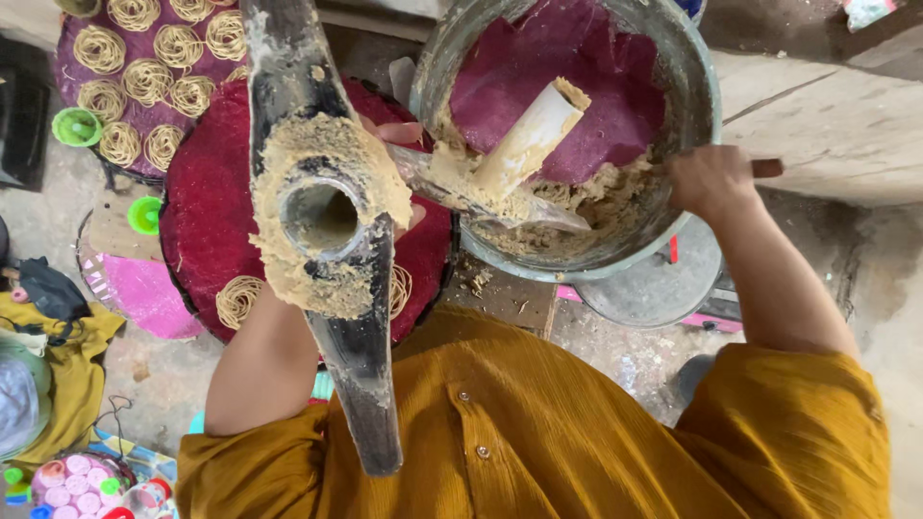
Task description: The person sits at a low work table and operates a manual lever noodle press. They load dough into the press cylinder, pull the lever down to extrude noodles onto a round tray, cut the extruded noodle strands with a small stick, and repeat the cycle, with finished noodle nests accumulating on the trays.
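Item: dough press (327,211), caked with dough and held up over the red mat (207,221) by the mostly hidden left hand (399,135), grip unclear; right hand (711,178) is clenching the bowl (707,86) rim, risking crumbs dropping onto noodle coils (237,300).

A: Left hand (399,144)?
B: Mostly hidden behind the dough-caked press (322,216).
A: Noodle tray (144,58)?
B: Cut off by the top edge.
A: Right hand (711,178)?
B: Fingers concealed over the bowl (692,86) rim.

right hand (710,180) grips the dough-filled metal basin (697,86) rim; left hand (399,144), mostly hidden, sits behind the dough-caked black press (327,216).
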Demonstrator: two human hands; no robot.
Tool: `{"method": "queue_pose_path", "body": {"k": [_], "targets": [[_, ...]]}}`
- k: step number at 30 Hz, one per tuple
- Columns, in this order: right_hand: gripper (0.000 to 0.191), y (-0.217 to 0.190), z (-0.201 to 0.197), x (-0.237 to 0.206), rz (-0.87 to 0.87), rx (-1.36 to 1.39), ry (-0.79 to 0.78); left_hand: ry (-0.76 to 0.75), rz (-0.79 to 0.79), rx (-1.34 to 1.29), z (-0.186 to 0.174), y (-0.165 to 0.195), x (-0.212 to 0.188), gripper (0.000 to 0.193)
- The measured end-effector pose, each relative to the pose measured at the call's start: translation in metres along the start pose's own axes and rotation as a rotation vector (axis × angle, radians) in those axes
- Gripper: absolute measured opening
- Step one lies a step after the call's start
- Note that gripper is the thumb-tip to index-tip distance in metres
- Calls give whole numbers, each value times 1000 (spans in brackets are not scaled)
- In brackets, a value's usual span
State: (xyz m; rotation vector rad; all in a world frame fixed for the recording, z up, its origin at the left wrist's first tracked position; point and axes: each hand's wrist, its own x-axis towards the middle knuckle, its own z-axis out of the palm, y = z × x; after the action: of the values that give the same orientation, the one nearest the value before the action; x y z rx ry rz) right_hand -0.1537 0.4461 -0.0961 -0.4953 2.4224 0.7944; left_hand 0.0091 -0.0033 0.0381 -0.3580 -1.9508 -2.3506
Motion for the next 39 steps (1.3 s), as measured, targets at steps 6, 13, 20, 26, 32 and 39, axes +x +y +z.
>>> {"method": "queue_pose_path", "body": {"k": [6, 13, 20, 26, 32, 39], "targets": [[22, -13, 33, 22, -152, 61, 121, 22, -66, -26, -3, 2, -8, 43], [23, -27, 37, 9, -181, 67, 100, 11, -79, -34, 1, 3, -12, 41], [27, -45, 45, 3, -204, 73, 202, 8, -92, -64, 7, 0, -10, 40], [49, -61, 42, -4, -202, 185, 119, 54, -147, -198, 11, -8, 5, 39], [32, -73, 35, -6, -235, 233, 14, 87, -178, -278, 10, -6, 2, 38], [35, -99, 28, -8, -221, 394, -45, 114, -177, -322, 8, 2, -12, 37]]}}
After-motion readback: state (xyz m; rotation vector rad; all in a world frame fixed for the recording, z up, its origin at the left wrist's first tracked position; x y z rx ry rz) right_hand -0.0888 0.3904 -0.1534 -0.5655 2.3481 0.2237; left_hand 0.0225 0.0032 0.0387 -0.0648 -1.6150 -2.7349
